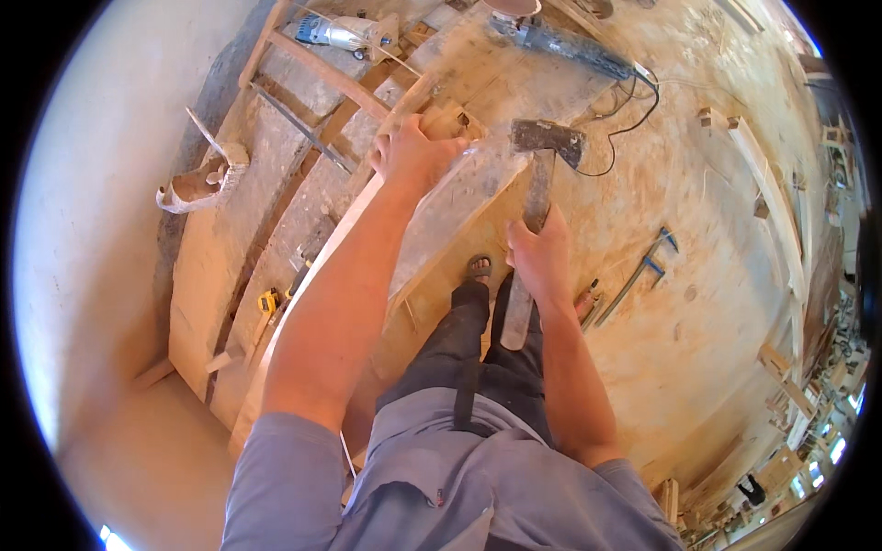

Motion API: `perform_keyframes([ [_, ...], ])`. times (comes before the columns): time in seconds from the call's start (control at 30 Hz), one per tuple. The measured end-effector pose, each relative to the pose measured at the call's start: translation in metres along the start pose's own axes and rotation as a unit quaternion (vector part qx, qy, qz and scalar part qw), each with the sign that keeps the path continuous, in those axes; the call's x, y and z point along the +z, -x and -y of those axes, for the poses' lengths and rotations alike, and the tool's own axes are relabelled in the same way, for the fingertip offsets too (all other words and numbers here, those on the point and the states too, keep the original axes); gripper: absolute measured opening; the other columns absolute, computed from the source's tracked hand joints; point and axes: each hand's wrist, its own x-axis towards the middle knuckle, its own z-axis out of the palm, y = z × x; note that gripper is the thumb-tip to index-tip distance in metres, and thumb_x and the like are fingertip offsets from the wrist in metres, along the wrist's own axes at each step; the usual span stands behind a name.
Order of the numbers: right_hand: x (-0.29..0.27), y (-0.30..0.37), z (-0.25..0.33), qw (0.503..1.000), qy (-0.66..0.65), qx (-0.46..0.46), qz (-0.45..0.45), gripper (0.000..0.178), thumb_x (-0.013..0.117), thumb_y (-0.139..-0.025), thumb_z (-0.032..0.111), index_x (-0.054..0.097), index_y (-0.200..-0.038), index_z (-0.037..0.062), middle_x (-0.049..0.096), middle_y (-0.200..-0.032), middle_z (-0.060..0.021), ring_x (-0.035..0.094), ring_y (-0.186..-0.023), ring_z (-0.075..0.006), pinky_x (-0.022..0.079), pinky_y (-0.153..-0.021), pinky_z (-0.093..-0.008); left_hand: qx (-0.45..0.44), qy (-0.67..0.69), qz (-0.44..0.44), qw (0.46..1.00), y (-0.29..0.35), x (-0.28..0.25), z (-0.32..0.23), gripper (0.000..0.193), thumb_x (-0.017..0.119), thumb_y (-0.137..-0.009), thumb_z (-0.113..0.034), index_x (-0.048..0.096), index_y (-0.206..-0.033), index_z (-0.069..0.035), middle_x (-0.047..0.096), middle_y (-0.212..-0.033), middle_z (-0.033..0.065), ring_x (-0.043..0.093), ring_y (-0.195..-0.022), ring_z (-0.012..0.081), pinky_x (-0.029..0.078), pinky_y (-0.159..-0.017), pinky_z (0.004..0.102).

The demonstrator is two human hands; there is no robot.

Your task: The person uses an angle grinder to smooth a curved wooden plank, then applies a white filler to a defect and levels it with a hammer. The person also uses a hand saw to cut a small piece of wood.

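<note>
My right hand (542,250) is closed round the wooden handle of a hammer (538,188), held upright with its dark, worn head toward the far side. My left hand (413,151) grips a light wooden piece (448,122) at the far end of the bench, its fingers curled over the edge. The hammer head is a short way to the right of that wooden piece and apart from it. Beneath my left forearm runs a long pale wooden board (354,216) along the worn plank bench (303,207). My left palm hides part of the wooden piece.
A yellow tape measure (268,300) lies on the bench. Beyond it are a wooden frame (335,78) and a blue-and-silver power tool (344,35). An angle grinder (574,48) with a black cord rests on the dusty floor. A blue bar clamp (638,275) and long boards (772,193) lie to the right.
</note>
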Motion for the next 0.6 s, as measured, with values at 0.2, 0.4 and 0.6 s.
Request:
perform_keyframes([
  [0.2, 0.003, -0.002, -0.002, 0.990, -0.132, -0.040, -0.033, 0.020, 0.064, -0.091, 0.005, 0.056, -0.109, -0.0010, 0.064, -0.084, -0.0092, 0.061, -0.060, -0.0139, 0.050, -0.050, -0.0325, 0.003, -0.014, -0.021, 1.000, -0.003, 0.004, 0.001, 0.095, 0.082, -0.074, -0.054, 0.050, -0.150, -0.009, 0.052, -0.150, 0.0196, 0.034, -0.146, 0.0378, 0.020, -0.121, 0.0531],
  [0.4, -0.013, -0.014, 0.003, 0.998, -0.025, -0.010, 0.061, 0.020, 0.063, -0.092, 0.003, 0.054, -0.109, -0.0001, 0.063, -0.082, -0.0080, 0.060, -0.060, -0.0139, 0.051, -0.051, -0.0308, -0.007, -0.009, -0.012, 1.000, -0.006, 0.004, 0.005, 0.095, 0.082, -0.075, -0.053, 0.047, -0.151, -0.007, 0.049, -0.153, 0.0190, 0.031, -0.149, 0.0378, 0.019, -0.121, 0.0527],
  [0.6, 0.004, -0.010, -0.017, 0.996, -0.046, -0.078, -0.007, 0.022, 0.067, -0.090, 0.007, 0.053, -0.106, -0.0024, 0.065, -0.084, -0.0115, 0.063, -0.061, -0.0159, 0.052, -0.053, -0.0326, -0.008, -0.017, -0.003, 1.000, -0.003, 0.002, -0.003, 0.093, 0.081, -0.077, -0.054, 0.048, -0.150, -0.007, 0.048, -0.155, 0.0186, 0.029, -0.150, 0.0378, 0.019, -0.122, 0.0532],
])
